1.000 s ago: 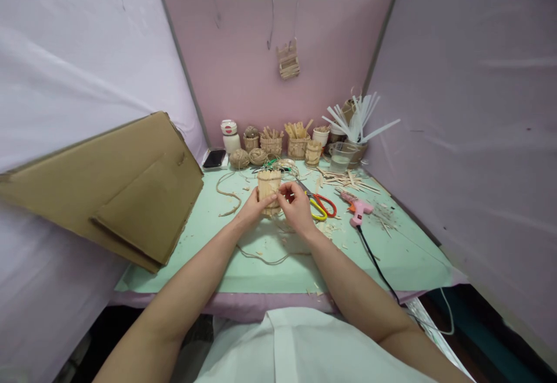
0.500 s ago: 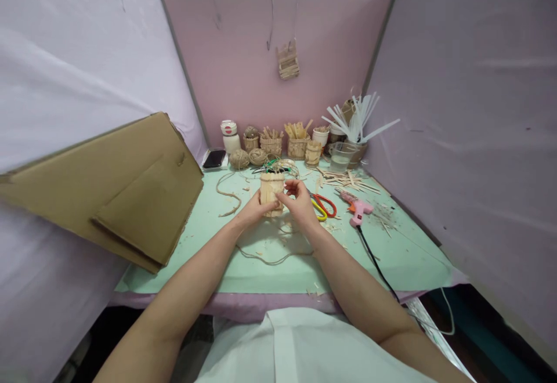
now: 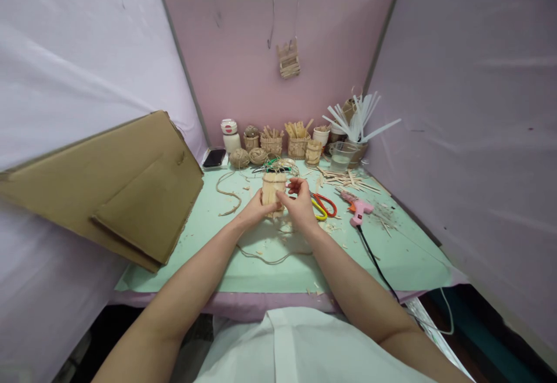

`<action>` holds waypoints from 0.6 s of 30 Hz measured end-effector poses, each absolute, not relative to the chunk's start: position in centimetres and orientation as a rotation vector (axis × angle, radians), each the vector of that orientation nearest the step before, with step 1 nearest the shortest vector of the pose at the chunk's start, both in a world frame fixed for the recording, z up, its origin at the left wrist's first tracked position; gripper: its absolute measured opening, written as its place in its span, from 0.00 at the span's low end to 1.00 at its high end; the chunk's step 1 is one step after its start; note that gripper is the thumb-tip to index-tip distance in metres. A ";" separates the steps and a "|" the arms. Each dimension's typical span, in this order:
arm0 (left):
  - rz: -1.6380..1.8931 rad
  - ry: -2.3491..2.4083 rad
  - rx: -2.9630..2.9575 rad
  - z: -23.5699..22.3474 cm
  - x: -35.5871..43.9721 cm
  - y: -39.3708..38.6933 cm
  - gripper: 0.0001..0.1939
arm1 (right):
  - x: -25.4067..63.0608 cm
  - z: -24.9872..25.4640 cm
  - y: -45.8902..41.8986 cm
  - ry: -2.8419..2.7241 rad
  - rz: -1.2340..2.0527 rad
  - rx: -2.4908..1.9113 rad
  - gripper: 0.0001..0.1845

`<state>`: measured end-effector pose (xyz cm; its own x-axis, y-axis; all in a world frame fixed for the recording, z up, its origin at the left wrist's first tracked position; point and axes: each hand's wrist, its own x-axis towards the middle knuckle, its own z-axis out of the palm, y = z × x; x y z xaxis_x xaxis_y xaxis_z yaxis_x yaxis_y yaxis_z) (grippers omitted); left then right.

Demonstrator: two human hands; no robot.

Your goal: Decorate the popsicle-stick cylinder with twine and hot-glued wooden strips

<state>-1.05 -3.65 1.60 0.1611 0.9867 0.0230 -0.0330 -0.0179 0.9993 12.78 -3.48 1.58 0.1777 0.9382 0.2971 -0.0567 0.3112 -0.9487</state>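
Observation:
A small pale wooden-stick cup (image 3: 273, 188), with a twine band near its top, is held upright above the table. My left hand (image 3: 256, 208) wraps round its left side and lower front, thumb across the front. At its right side, my right hand (image 3: 299, 200) has its thumb against the front of the cup, with the other fingers curled and slightly raised; whether they hold anything is too small to tell. Red and yellow-handled scissors (image 3: 322, 206) lie just right of my right hand. A length of twine (image 3: 274, 262) lies in front of the hands.
A pink glue gun (image 3: 360, 209) with a black cord lies at the right. Behind are loose wooden sticks (image 3: 348, 180), twine balls (image 3: 239, 158), stick-filled baskets (image 3: 298, 146) and glue sticks (image 3: 359, 117). Brown cardboard (image 3: 130, 191) leans at the left.
The cup is turned and tilted slightly in my left hand. The fingers of my right hand have shifted a little beside it, the thumb still at its front.

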 end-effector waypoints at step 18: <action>1.108 0.972 1.174 0.7 -1.5 -3.1 0.37 | 13.3 1.4 -3.4 -1.113 0.878 -0.916 0.26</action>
